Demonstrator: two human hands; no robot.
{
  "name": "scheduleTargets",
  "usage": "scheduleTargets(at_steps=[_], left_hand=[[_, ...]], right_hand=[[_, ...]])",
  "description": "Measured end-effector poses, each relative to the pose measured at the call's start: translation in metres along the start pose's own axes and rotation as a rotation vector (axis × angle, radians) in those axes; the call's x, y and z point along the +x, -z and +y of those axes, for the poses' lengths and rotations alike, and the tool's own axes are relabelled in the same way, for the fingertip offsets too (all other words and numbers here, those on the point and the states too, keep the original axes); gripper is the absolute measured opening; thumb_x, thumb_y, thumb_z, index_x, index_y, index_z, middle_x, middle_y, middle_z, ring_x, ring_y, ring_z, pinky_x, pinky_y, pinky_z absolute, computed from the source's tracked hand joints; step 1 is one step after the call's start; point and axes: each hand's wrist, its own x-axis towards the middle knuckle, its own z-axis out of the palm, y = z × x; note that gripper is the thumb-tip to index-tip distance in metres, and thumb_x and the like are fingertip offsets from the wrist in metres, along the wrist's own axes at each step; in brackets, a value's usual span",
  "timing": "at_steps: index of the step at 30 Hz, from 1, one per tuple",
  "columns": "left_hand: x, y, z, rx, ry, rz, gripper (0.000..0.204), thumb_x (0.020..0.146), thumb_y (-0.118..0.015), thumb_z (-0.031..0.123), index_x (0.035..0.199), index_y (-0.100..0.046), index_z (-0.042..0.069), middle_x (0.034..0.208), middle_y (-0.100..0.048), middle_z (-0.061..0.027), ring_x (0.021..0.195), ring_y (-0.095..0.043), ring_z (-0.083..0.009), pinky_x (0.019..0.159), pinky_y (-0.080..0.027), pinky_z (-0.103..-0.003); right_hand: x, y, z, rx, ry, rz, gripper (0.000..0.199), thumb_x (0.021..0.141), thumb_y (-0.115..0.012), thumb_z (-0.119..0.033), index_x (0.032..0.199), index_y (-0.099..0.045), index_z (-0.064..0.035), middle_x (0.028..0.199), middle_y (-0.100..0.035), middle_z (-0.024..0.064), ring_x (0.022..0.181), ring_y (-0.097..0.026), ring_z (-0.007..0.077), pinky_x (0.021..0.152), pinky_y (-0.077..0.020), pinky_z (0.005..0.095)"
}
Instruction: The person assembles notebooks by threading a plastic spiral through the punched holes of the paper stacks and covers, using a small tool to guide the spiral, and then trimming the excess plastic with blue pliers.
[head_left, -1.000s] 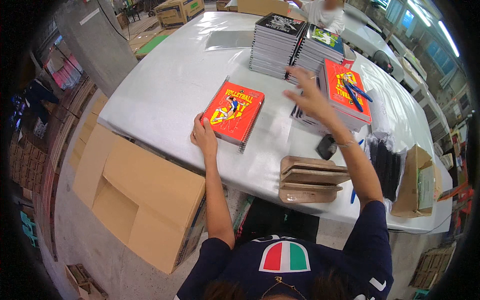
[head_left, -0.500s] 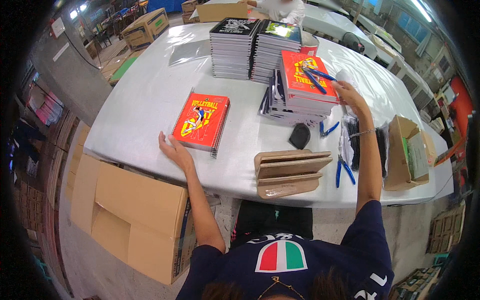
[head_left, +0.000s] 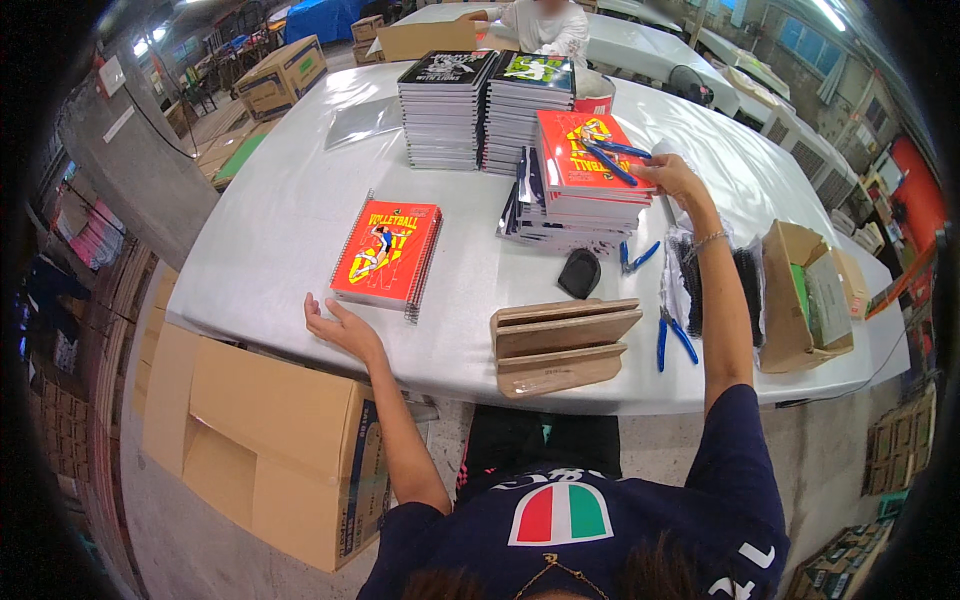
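A stack of red spiral-bound notebooks [head_left: 385, 255] lies on the white-covered table, left of the middle. My left hand [head_left: 343, 328] rests just off its near left corner, fingers apart and holding nothing. At right, my right hand [head_left: 675, 180] has its fingers closed on the right edge of a red-covered book block [head_left: 570, 150], which tops a taller pile. Blue-handled pliers [head_left: 615, 162] lie on that cover, their handle ends close to my right fingertips. Some of those fingers are hidden by the hand itself.
Tall stacks of black-covered spiral notebooks [head_left: 440, 115] stand behind. Nearer are a slotted wooden stand [head_left: 560, 350], a black rounded object [head_left: 579, 274], small blue cutters [head_left: 638, 257] and blue pliers [head_left: 674, 340]. Black coils [head_left: 747, 290] lie by an open carton [head_left: 800, 345]. A person [head_left: 548, 25] sits opposite.
The view has shifted, so the table's things appear farther left and slightly lower. My left hand has drawn slightly toward me. My right hand stays at the red book block's edge.
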Motion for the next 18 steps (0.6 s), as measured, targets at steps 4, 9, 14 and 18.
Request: scheduleTargets(at_steps=[4, 9, 14, 18], left_hand=[[0.0, -0.004, -0.004, -0.018, 0.01, -0.013, 0.035, 0.097, -0.05, 0.01, 0.129, -0.049, -0.001, 0.129, -0.047, -0.0202, 0.123, -0.044, -0.0347, 0.103, -0.037, -0.046], [0.0, 0.0, -0.007, 0.006, 0.013, -0.023, 0.034, 0.096, -0.051, 0.007, 0.128, -0.05, -0.001, 0.129, -0.047, -0.0197, 0.121, -0.045, -0.0341, 0.103, -0.037, -0.046], [-0.001, 0.002, -0.002, 0.017, 0.047, -0.061, 0.032, 0.095, -0.051, 0.007, 0.126, -0.052, 0.001, 0.127, -0.046, -0.0183, 0.12, -0.045, -0.0337, 0.1, -0.039, -0.046], [0.0, 0.001, -0.004, 0.022, 0.048, -0.06, 0.031, 0.096, -0.051, 0.008, 0.126, -0.053, 0.003, 0.126, -0.046, -0.0163, 0.119, -0.046, -0.0324, 0.099, -0.039, -0.045]], right_hand=[[0.004, 0.015, -0.008, -0.091, 0.104, 0.08, 0.033, 0.082, -0.077, -0.025, 0.098, -0.066, 0.0016, 0.081, -0.063, 0.0049, 0.066, -0.056, 0.0099, 0.056, -0.0444, 0.023], [0.004, 0.011, -0.04, 0.037, 0.177, 0.078, 0.026, 0.082, -0.072, -0.016, 0.101, -0.064, 0.0007, 0.079, -0.065, 0.0097, 0.059, -0.059, 0.014, 0.048, -0.0469, 0.0271], [0.002, 0.021, -0.042, 0.026, 0.289, 0.193, 0.024, 0.083, -0.069, -0.014, 0.1, -0.063, 0.0017, 0.078, -0.065, 0.0103, 0.057, -0.06, 0.0134, 0.046, -0.0456, 0.0268], [-0.004, 0.034, -0.044, -0.08, 0.358, 0.34, 0.021, 0.083, -0.067, -0.013, 0.101, -0.063, -0.0017, 0.076, -0.065, 0.012, 0.056, -0.06, 0.0147, 0.049, -0.046, 0.0308]])
